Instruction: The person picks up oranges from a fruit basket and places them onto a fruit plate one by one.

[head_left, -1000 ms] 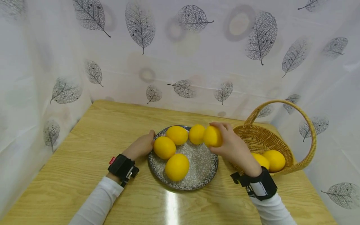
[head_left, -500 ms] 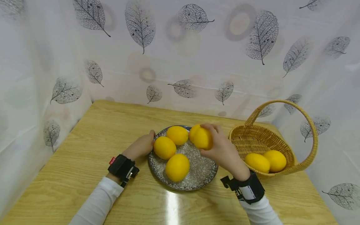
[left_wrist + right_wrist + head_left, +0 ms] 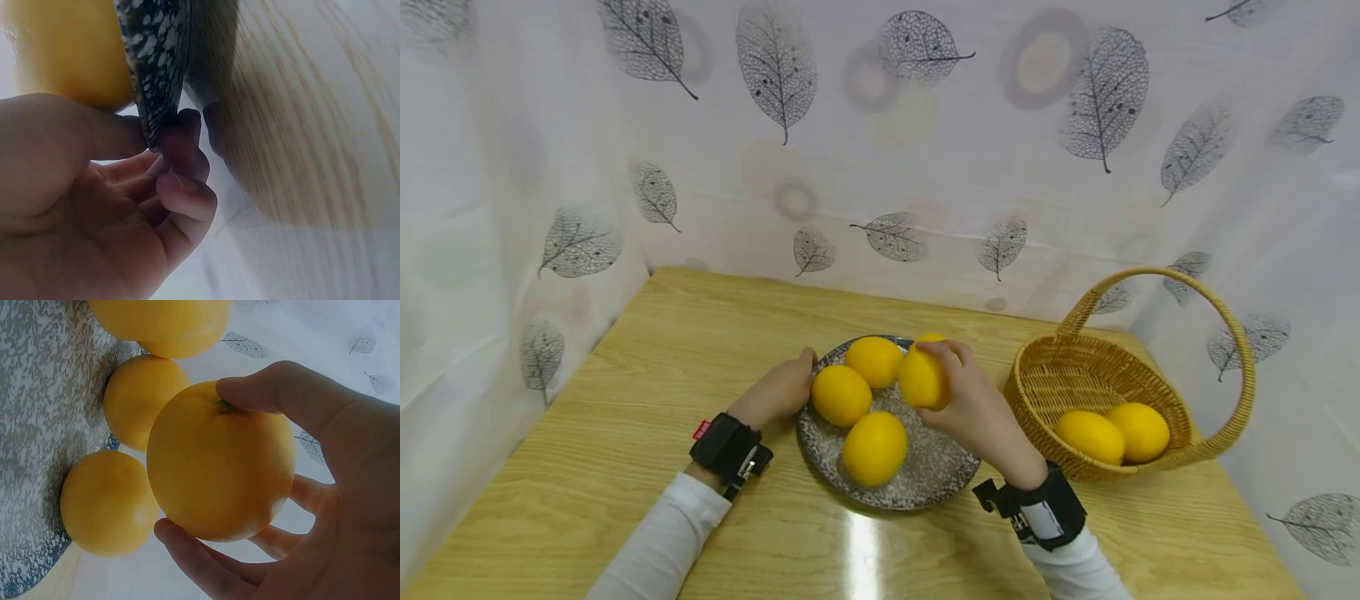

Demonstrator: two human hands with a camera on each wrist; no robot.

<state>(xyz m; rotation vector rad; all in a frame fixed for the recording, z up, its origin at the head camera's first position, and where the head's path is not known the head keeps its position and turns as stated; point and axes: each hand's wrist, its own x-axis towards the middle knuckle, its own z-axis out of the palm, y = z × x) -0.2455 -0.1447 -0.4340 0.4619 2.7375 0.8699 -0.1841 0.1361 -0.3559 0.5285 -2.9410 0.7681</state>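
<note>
My right hand [image 3: 973, 412] holds a yellow-skinned orange [image 3: 922, 379] above the far right part of a speckled grey plate [image 3: 928, 471]. In the right wrist view, thumb and fingers spread around this held orange [image 3: 219, 465], the thumb beside its green stem spot. My left hand [image 3: 775, 390] grips the plate's left rim; the left wrist view has the thumb on top of the dark speckled rim [image 3: 159, 62] and curled fingers beneath. Several oranges lie on the plate, among them a near one [image 3: 875, 448], a left one [image 3: 842, 396] and a far one [image 3: 931, 337], mostly hidden behind the held orange.
A wicker basket [image 3: 1026, 412] with a tall arched handle [image 3: 1236, 350] stands right of the plate, two oranges [image 3: 1090, 437] inside. Both stand on a wooden table [image 3: 737, 317]. A leaf-print curtain [image 3: 715, 167] hangs behind and along the sides.
My right hand has carried the orange leftward from near the plate's right edge, now overlapping the far orange. The basket's oranges came into full view. The left hand has stayed on the rim.
</note>
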